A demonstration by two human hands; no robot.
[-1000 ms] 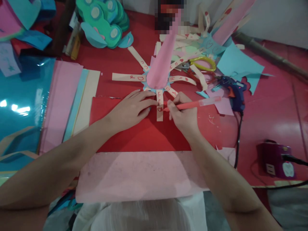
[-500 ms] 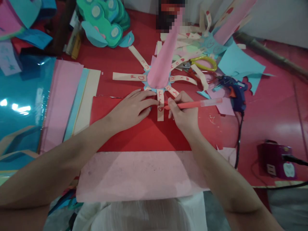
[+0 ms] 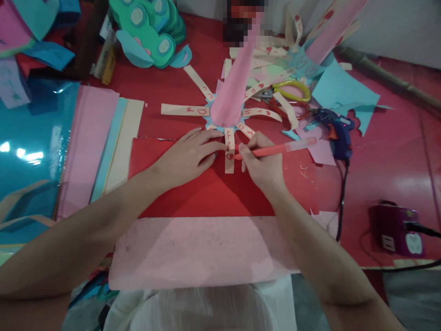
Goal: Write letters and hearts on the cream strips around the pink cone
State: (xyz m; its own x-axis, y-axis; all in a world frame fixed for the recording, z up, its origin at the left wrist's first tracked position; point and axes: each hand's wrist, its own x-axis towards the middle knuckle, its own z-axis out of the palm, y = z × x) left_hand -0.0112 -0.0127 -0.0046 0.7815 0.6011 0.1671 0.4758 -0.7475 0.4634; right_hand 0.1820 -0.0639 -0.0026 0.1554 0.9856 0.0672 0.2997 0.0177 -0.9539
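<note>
A pink paper cone [image 3: 231, 92] stands on a blue scalloped base, with several cream strips bearing red letters and hearts spread around it. On the strip pointing toward me [image 3: 229, 164] is a small red heart, partly filled in. My left hand [image 3: 193, 156] lies flat with fingers apart, its index fingertip on the left edge of this strip. My right hand [image 3: 263, 163] grips a red pen [image 3: 272, 150], its tip at the strip's right edge beside the heart. Under both hands lies a red sheet [image 3: 206, 200].
Yellow-handled scissors [image 3: 292, 91] and a blue glue gun [image 3: 339, 133] with its cable lie at the right, near a purple power box [image 3: 398, 230]. Coloured paper sheets [image 3: 87, 147] are at the left; green paper shapes [image 3: 151, 34] lie behind.
The heart on the near strip has more red inside it. My right hand and the pen have shifted very slightly left; my left hand has stayed put.
</note>
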